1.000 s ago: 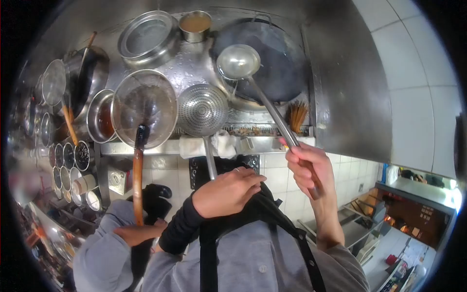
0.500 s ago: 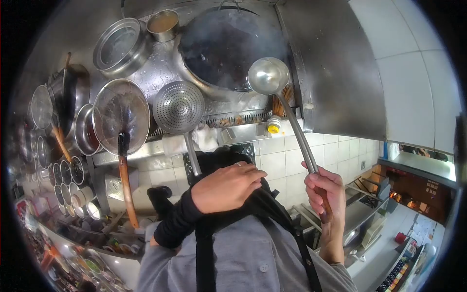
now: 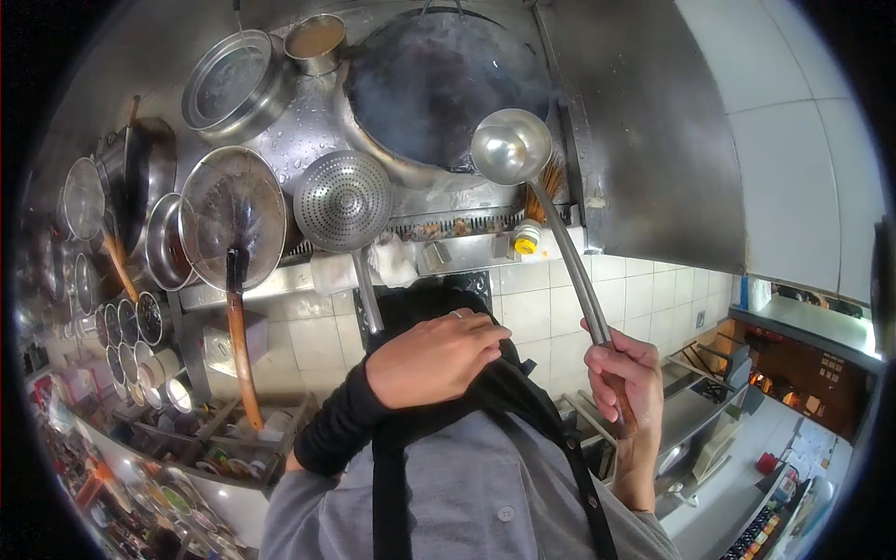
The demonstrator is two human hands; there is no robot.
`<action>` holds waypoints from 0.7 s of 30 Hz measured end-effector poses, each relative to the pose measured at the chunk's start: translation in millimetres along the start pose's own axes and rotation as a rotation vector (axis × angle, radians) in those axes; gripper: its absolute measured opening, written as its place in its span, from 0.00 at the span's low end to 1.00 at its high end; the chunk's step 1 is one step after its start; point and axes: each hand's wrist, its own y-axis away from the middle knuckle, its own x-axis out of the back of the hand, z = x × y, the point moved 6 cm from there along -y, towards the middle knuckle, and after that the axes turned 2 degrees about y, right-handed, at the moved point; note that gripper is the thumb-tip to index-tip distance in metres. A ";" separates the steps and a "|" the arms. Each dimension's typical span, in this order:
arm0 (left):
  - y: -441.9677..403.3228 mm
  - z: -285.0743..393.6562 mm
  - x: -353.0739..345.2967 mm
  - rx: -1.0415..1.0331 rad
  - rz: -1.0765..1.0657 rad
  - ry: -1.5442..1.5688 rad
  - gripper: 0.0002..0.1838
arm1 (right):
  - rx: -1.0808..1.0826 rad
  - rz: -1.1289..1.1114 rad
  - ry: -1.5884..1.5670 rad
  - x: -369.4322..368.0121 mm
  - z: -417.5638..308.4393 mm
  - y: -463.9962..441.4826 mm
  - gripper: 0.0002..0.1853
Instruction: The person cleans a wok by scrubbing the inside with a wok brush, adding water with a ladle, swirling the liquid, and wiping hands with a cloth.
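My right hand [image 3: 623, 381] is closed around the wooden end of a metal ladle [image 3: 511, 147]. The ladle's bowl hangs over the near right rim of a large steaming wok [image 3: 439, 89]. Across the front of the apron lies my left hand [image 3: 439, 359], its fingers loosely curled together and nothing visible in them. Its palm and thumb are hidden. Just beyond that wrist ends the handle of a perforated skimmer [image 3: 343, 201], whose head rests by the stove's front edge.
A wire strainer [image 3: 231, 205] with a wooden handle lies left of the skimmer. Behind it stand a steel pot [image 3: 233, 84] and a small pot of brown liquid [image 3: 315, 42]. A bamboo brush [image 3: 549, 187] and a yellow-capped bottle [image 3: 525, 241] sit near the wok. A steel panel [image 3: 644, 131] rises at right.
The ladle has shifted very slightly left relative to the wok, still in my right hand. My left hand has stayed in place. The view has tilted a little.
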 end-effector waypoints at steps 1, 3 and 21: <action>-0.2 -0.7 -0.8 0.000 -0.001 0.000 0.16 | 0.010 0.000 0.020 0.4 -1.2 0.2 0.22; -1.2 -1.0 -1.3 0.004 -0.007 -0.003 0.16 | 0.010 -0.018 0.035 -1.0 -4.4 0.9 0.21; -10.3 -7.1 -6.3 -0.050 -0.013 -0.012 0.16 | 0.047 -0.019 0.299 6.6 -13.5 5.8 0.12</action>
